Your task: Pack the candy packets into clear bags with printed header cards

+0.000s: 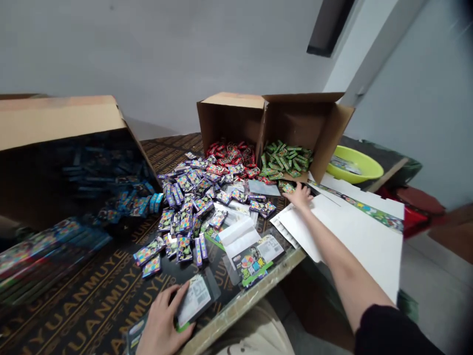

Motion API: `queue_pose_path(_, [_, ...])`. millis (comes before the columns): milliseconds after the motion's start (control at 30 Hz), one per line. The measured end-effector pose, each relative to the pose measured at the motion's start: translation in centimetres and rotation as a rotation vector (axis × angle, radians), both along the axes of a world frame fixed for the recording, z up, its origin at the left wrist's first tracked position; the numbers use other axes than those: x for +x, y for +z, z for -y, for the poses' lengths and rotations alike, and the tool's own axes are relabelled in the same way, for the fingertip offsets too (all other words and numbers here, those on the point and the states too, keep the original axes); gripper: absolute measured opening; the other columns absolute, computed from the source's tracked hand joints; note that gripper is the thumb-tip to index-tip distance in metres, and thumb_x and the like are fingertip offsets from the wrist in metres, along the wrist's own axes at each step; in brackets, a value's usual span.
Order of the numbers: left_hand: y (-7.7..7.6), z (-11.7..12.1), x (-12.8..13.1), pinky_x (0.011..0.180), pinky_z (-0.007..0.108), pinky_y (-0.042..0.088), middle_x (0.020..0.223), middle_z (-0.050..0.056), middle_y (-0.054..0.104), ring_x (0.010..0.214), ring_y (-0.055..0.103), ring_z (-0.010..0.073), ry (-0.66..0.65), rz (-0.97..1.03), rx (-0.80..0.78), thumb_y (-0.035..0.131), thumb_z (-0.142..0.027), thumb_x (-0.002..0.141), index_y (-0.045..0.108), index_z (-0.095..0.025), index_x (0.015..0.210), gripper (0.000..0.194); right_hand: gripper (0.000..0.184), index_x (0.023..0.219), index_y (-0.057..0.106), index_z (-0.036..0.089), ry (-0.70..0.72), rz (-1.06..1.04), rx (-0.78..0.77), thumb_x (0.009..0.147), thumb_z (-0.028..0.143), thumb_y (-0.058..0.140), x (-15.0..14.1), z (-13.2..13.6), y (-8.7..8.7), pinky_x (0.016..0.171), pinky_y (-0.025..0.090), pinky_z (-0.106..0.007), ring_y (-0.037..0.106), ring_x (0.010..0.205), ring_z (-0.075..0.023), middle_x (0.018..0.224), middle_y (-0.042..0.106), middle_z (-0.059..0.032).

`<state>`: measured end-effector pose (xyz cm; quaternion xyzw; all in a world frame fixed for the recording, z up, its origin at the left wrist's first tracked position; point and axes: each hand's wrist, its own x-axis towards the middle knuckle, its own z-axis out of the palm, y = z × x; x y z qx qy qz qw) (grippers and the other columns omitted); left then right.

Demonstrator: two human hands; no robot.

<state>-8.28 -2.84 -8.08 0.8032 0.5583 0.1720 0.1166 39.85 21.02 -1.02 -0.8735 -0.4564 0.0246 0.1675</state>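
- Left hand (162, 323), bottom left of centre: fingers curled over a clear-backed card packet (192, 301)
- Right hand (300, 196), right of centre: fingers spread wide, touching green packets (287, 188) beside a cardboard box (232, 118)

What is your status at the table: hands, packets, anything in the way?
Left hand on barcoded plastic packet. Right hand at small green packets by the cardboard box. Loose packets heaped between the hands.

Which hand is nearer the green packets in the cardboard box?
The right hand, just in front of the green foil-wrapped packets in the open brown cardboard box; the left hand is much farther away, near the table's front edge.
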Motion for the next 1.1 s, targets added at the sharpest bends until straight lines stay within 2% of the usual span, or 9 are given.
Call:
queue_pose_path(67, [-0.4,0.1,-0.1,0.089,0.041,0.043,0.116,0.008,0.049,0.105,0.049,0.0264,0.008,-0.013,0.013,0.06,-0.029,0.066,0.041,-0.027,0.129,0.066,0.084,0.13,0.033,0.011,-0.029,-0.03,-0.046,0.063,0.05,0.065,2.8,-1.4,-0.4,0.087,0.021,-0.062,0.036,0.117,-0.0436,0.124,0.043,-0.0288])
queue_pose_path(133, [-0.3,0.1,0.0,0.089,0.04,0.043,0.116,0.008,0.05,0.105,0.049,0.0262,0.012,-0.021,0.021,0.061,-0.029,0.065,0.04,-0.029,0.13,0.068,0.084,0.127,0.038,0.014,-0.005,-0.057,-0.077,0.057,0.049,0.07,4.0,-2.0,-1.0,0.085,0.021,-0.062,0.042,0.111,-0.0428,0.117,0.049,-0.0256])
queue_pose_path(300, [0.1,0.2,0.2,0.089,0.04,0.044,0.116,0.007,0.052,0.105,0.05,0.0269,0.031,-0.018,0.024,0.061,-0.03,0.065,0.042,-0.031,0.129,0.067,0.065,0.117,0.049,0.017,0.123,-0.096,-0.011,0.057,0.034,0.069,4.3,-2.6,-2.1,0.09,0.025,-0.052,0.041,0.113,-0.0366,0.119,0.047,-0.0192])
queue_pose_path(500, [0.2,0.2,0.2,0.09,0.04,0.044,0.115,0.006,0.052,0.105,0.051,0.0267,0.03,-0.01,0.026,0.06,-0.031,0.066,0.041,-0.031,0.129,0.067,0.045,0.098,0.058,0.013,0.312,-0.279,0.184,0.061,0.037,0.062,3.4,-1.5,-0.6,0.083,0.038,-0.035,0.052,0.098,-0.028,0.103,0.056,-0.0131])
queue_pose_path(700, [0.7,0.4,0.5,0.093,0.041,0.041,0.116,0.008,0.05,0.108,0.048,0.0273,0.026,-0.005,-0.009,0.061,-0.029,0.064,0.041,-0.029,0.131,0.07,0.057,0.107,0.046,0.017,0.607,-0.631,0.306,0.063,0.051,0.062,-5.0,0.0,0.2,0.067,0.048,-0.031,0.06,0.074,-0.0183,0.089,0.064,-0.0052])
queue_pose_path(800, [1.2,0.6,0.8,0.093,0.043,0.04,0.116,0.008,0.051,0.108,0.048,0.0275,0.031,0.029,-0.018,0.061,-0.027,0.063,0.043,-0.027,0.129,0.069,0.044,0.098,0.048,0.018,0.76,-0.779,0.306,0.071,0.052,0.055,-10.6,0.9,0.9,0.064,0.048,-0.031,0.06,0.069,-0.0169,0.079,0.063,-0.0022])
queue_pose_path(900, [2.8,0.7,1.6,0.096,0.049,0.036,0.116,0.01,0.053,0.11,0.047,0.0301,0.065,0.105,-0.019,0.067,-0.033,0.059,0.05,-0.026,0.123,0.067,0.033,0.09,0.051,0.019,0.906,-0.877,0.298,0.076,0.049,0.052,-16.0,3.0,2.2,0.066,0.047,-0.029,0.058,0.072,-0.0152,0.079,0.061,-0.0013])
queue_pose_path(967, [4.7,0.5,2.5,0.096,0.05,0.036,0.12,0.011,0.052,0.112,0.046,0.031,0.148,0.26,-0.05,0.069,-0.041,0.059,0.054,-0.025,0.12,0.065,0.031,0.091,0.053,0.019,1.036,-0.942,0.228,0.076,0.047,0.055,-19.2,5.5,3.1,0.062,0.046,-0.026,0.056,0.066,-0.0132,0.074,0.058,0.001])
queue_pose_path(1100, [8.8,-0.5,4.2,0.083,0.036,0.046,0.107,0.01,0.062,0.096,0.058,0.023,0.344,0.894,-0.32,0.054,-0.045,0.076,0.059,-0.017,0.112,0.046,0.045,0.111,0.048,0.021,1.483,-0.988,-0.103,0.073,0.04,0.064,-23.8,11.1,4.3,0.054,0.042,-0.022,0.052,0.058,-0.0112,0.065,0.053,0.0055])
